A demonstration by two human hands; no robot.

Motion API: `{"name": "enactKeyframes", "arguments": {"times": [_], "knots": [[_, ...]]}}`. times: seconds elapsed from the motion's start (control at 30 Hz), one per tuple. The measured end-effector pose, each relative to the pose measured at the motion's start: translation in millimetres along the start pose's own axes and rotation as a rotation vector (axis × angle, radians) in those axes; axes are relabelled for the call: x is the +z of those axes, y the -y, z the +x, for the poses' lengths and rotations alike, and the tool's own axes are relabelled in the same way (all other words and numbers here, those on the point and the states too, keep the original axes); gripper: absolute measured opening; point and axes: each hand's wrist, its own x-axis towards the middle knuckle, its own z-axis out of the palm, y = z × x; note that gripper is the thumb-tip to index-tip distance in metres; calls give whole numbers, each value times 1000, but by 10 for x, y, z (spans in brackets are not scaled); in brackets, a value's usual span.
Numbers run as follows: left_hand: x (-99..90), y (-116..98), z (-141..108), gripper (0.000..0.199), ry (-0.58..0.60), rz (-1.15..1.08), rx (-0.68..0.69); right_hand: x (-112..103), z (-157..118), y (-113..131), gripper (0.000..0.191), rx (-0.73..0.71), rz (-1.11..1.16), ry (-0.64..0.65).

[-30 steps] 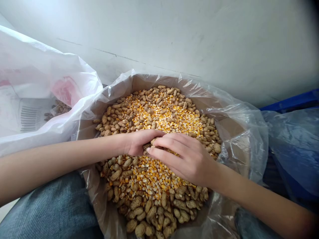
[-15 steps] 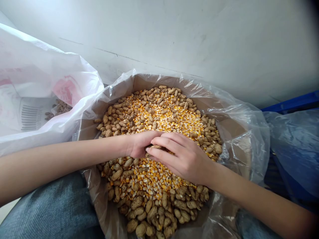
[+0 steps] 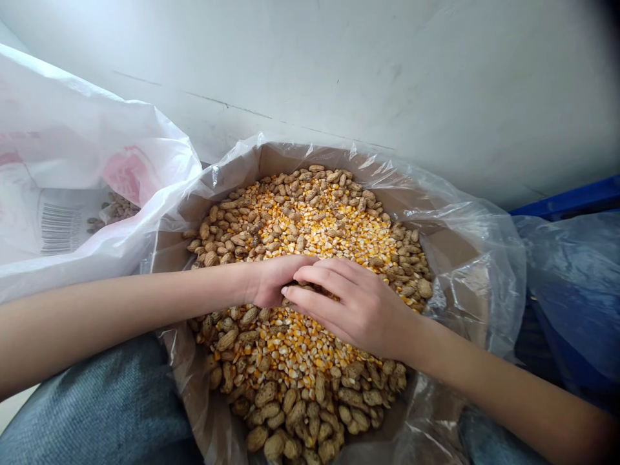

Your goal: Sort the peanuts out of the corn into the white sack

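Left hand (image 3: 274, 281) and right hand (image 3: 358, 310) meeting near the middle of a mixed heap in a cardboard box (image 3: 169, 255) lined with a clear plastic bag (image 3: 484, 258). Both hands rest palm-down and touch, the right fingers lying over the left fingertips. Each grip is narrow and curled, with a few peanuts showing between the hands; whether they are held cannot be told. Yellow corn kernels (image 3: 310, 226) fill the centre of the box, and peanuts in the shell (image 3: 271, 413) form a ring along its walls. Beyond the box's left edge, a white plastic bag (image 3: 82, 129) with a barcode contains more peanuts. At the right edge lie a blue plastic sheet (image 3: 566, 290) and a blue rim (image 3: 566, 197). A white wall (image 3: 339, 71) stands behind. The person's denim-covered knee (image 3: 97, 413) lies at the near left corner
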Motion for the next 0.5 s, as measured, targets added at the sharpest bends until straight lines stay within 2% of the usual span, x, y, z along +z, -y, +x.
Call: {"name": "enactKeyframes", "arguments": {"times": [0.5], "knots": [[6,-8,1,25,-28,26,-43,-12,15,11,20,12,22,2]]}}
